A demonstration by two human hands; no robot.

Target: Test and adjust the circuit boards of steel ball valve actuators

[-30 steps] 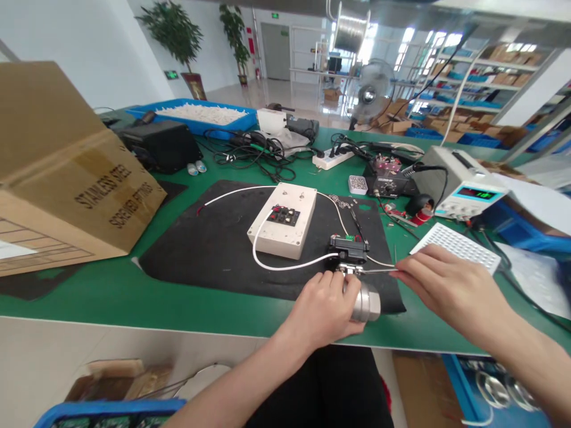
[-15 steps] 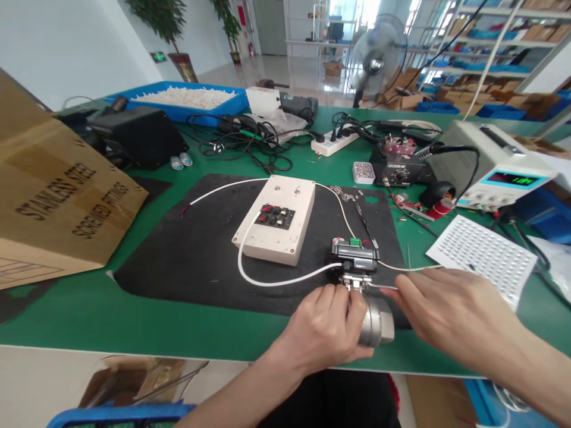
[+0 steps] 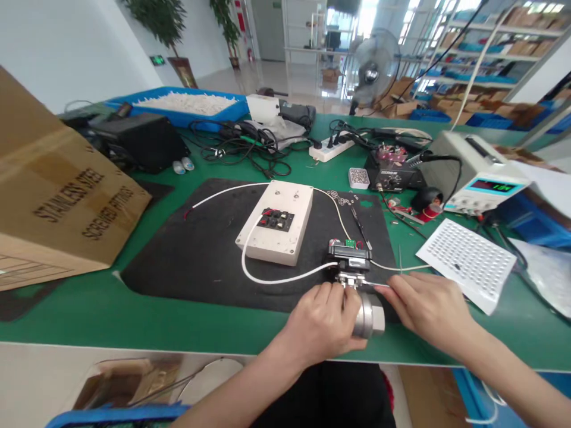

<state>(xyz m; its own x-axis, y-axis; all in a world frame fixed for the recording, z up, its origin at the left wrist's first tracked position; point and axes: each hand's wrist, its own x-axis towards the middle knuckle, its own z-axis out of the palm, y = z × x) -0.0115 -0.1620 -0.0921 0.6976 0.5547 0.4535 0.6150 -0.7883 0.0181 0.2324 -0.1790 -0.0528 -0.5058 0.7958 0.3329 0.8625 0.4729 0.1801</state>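
Note:
My left hand (image 3: 325, 318) is wrapped round a silver metal valve body (image 3: 368, 316) at the front of the bench. Joined to the valve through a metal bracket (image 3: 351, 279) is a black actuator (image 3: 350, 257) with a green terminal block on top. My right hand (image 3: 423, 300) pinches a thin wrench (image 3: 377, 284), whose far end meets the bracket; its jaw is too small to make out. A white cable (image 3: 285, 280) runs from the actuator to a cream box (image 3: 281, 223) with black and red terminals.
A black mat (image 3: 214, 238) lies under the work. Tweezers (image 3: 361, 228) and small rings (image 3: 339, 198) lie behind the actuator. To the right are a perforated white sheet (image 3: 468, 261) and a power supply (image 3: 479, 172); at the left stands a carton (image 3: 75, 190).
The camera view has shifted. My right hand and the wrench have swung slightly relative to the valve, while my left hand keeps its hold on the valve.

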